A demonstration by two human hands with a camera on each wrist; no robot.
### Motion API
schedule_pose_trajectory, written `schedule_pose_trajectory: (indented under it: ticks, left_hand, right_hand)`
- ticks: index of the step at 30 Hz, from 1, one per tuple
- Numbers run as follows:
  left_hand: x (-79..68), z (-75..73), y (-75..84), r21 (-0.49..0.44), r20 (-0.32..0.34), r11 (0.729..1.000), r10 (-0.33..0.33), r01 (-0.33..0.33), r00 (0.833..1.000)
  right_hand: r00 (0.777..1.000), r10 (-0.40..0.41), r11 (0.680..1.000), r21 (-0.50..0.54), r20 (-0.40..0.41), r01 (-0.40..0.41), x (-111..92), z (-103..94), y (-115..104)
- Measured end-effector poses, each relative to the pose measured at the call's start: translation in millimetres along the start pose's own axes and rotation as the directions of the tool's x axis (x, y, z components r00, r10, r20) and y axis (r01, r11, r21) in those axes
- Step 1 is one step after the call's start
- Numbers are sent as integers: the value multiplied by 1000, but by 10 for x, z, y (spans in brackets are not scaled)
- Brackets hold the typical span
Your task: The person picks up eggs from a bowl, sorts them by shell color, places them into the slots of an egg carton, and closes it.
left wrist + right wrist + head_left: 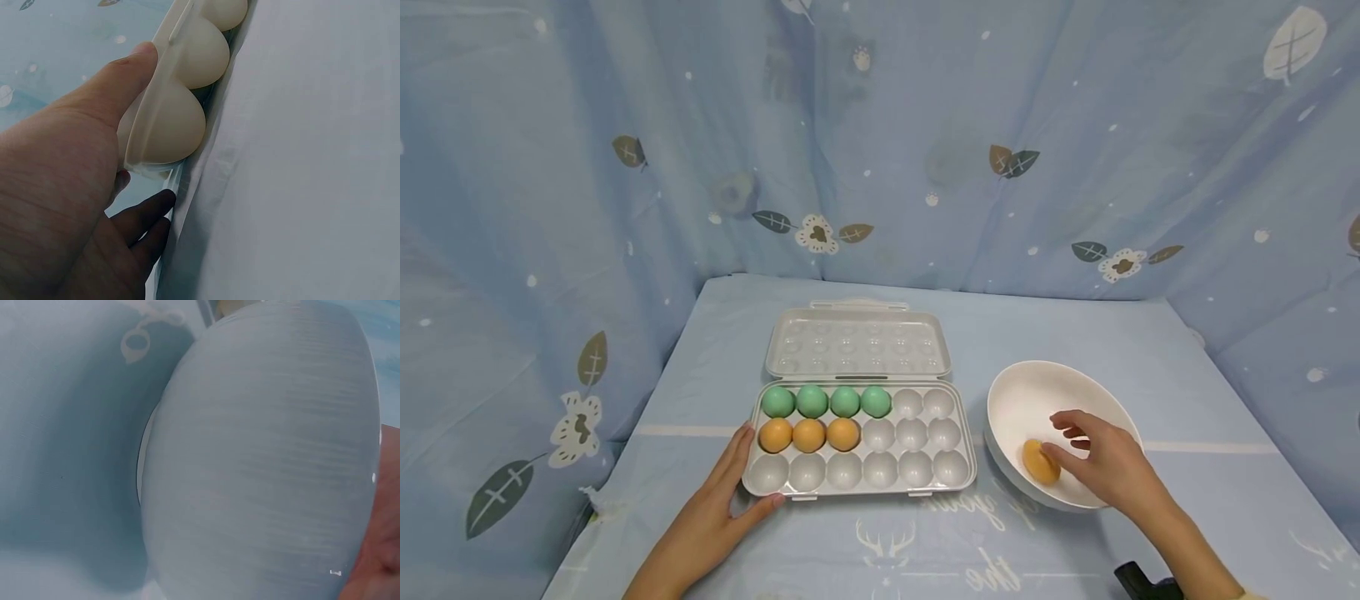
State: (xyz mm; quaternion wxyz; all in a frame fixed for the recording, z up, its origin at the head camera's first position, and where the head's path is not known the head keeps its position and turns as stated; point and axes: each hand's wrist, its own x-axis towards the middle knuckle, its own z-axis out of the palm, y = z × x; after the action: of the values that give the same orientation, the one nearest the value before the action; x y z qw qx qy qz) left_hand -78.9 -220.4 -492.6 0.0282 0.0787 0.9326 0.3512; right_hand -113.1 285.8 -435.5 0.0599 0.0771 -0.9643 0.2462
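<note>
A white egg tray (880,472) lies with its lid folded back. Four-wide no more than part of its back row holds several green balls (812,402), and orange balls (808,436) fill the left of the middle row. My left hand (715,508) rests at the tray's left front corner, its thumb (134,72) on the front edge and its fingers stretched along the left side. Inside the white bowl (1011,400) is an orange ball (1040,463). My right hand (1108,462) reaches over the bowl's rim, thumb tip right at that ball, other fingers spread away from it.
The tray's see-through lid (857,342) lies flat behind it. A patterned blue cloth (880,150) hangs at the back and sides of the cloth-covered table (700,400). Near my right forearm a black object (1138,581) shows at the lower edge.
</note>
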Motion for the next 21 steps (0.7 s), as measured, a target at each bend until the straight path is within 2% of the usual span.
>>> schedule_pose_trajectory:
  ticks: [7,21]
  left_hand:
    - [-9,11,-16,-4,-10,1000,10,-10,1000]
    - [-13,18,-13,-4,-17,1000,2,-2,1000]
  right_hand:
    - [988,50,999,-15,143,-48,9,20,-2]
    - [986,8,1000,3,164,-8,114,146,-108]
